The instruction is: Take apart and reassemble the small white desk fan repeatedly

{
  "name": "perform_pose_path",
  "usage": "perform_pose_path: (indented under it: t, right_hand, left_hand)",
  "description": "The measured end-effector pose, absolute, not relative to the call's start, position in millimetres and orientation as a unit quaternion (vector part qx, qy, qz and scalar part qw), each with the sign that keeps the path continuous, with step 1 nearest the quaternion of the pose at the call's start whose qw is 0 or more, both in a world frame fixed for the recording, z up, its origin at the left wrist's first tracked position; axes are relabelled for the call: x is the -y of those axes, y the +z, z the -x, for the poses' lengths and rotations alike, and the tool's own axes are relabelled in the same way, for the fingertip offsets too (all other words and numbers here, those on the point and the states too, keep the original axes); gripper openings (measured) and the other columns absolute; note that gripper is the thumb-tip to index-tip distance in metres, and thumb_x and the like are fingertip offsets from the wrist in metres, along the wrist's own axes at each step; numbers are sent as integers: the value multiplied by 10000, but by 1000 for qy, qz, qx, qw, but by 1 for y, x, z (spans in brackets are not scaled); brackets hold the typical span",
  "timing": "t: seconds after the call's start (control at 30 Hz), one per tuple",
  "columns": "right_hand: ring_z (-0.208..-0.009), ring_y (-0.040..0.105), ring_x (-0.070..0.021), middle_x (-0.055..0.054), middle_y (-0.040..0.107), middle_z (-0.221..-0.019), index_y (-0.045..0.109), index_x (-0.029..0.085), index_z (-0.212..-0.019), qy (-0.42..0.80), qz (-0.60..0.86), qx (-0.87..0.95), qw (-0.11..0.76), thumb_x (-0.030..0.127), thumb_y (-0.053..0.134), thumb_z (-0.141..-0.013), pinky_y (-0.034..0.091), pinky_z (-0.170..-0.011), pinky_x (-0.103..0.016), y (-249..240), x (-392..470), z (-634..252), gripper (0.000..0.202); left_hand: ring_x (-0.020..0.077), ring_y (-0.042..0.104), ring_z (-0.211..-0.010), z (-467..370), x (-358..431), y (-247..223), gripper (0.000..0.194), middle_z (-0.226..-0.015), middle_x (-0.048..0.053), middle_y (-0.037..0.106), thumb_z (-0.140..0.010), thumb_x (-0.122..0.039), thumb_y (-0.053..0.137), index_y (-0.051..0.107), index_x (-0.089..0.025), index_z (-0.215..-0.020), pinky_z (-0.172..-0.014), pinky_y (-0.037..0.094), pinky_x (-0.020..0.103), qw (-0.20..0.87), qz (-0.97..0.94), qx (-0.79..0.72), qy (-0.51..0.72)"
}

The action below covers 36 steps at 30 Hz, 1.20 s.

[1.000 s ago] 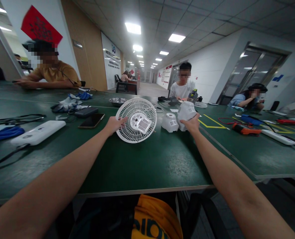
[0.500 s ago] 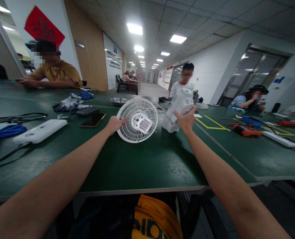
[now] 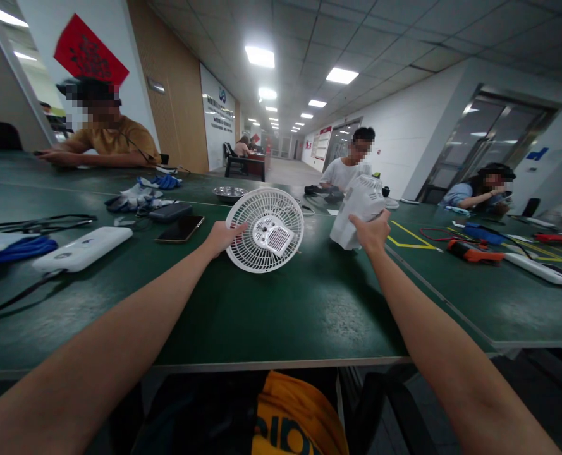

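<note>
Both grips loaded.
Left grip point(image 3: 222, 238) pinches the rim of the white grille point(image 3: 265, 230); right grip point(image 3: 372, 229) clasps the white housing point(image 3: 358, 213), rightward of the grille.

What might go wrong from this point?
The round white grille might tip or twist, as the left hand grips it only at one side. The phone lies near that hand and could get nudged. The white vented housing might slip, since only the right hand appears to steady it.
</note>
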State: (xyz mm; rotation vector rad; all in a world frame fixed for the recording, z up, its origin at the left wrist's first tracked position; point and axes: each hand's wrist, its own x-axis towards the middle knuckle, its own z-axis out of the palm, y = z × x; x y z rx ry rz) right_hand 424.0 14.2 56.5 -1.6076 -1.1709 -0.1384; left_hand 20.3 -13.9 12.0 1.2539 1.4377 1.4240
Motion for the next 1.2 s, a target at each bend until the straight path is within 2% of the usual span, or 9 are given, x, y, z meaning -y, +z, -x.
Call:
perform_pose_path:
  t: [0.3, 0.67, 0.9, 1.2]
  right_hand:
    - [-1064, 592, -311, -152, 606, -1192, 368, 168, -1285, -17, 667, 509, 543, 553, 724, -612, 440, -934, -420, 42, -26, -445, 853]
    - [-1069, 596, -314, -161, 620, -1192, 442, 152, -1254, -11, 659, 509, 553, 551, 767, -565, 453, -925, -429, 45, -29, -450, 860]
    - [-1077, 593, -309, -165, 616, -1197, 421, 146, -1297, -21, 654, 519, 550, 568, 740, -604, 446, -933, -423, 43, -30, -451, 872]
    - [-945, 614, -260, -152, 630, -1122, 462, 135, -1247, -43, 580, 521, 625, 532, 733, -627, 471, -870, -405, 47, -35, -454, 784]
  left_hand:
    - [193, 678, -589, -20, 13, 11, 219, -727, 88, 737, -677, -315, 799, 715, -135, -770, -602, 555, 318, 361, -493, -565, 555]
    - [195, 680, -598, -18, 12, 9, 228, -752, 102, 742, -681, -333, 795, 715, -135, -764, -587, 550, 311, 361, -496, -565, 552]
    - [204, 679, -591, -18, 12, 9, 239, -718, 99, 738, -678, -339, 798, 722, -127, -757, -605, 554, 321, 355, -500, -565, 552]
    - [198, 695, -642, -15, 9, 5, 281, -785, 97, 750, -707, -373, 776, 717, -115, -802, -627, 563, 310, 348, -526, -547, 551]
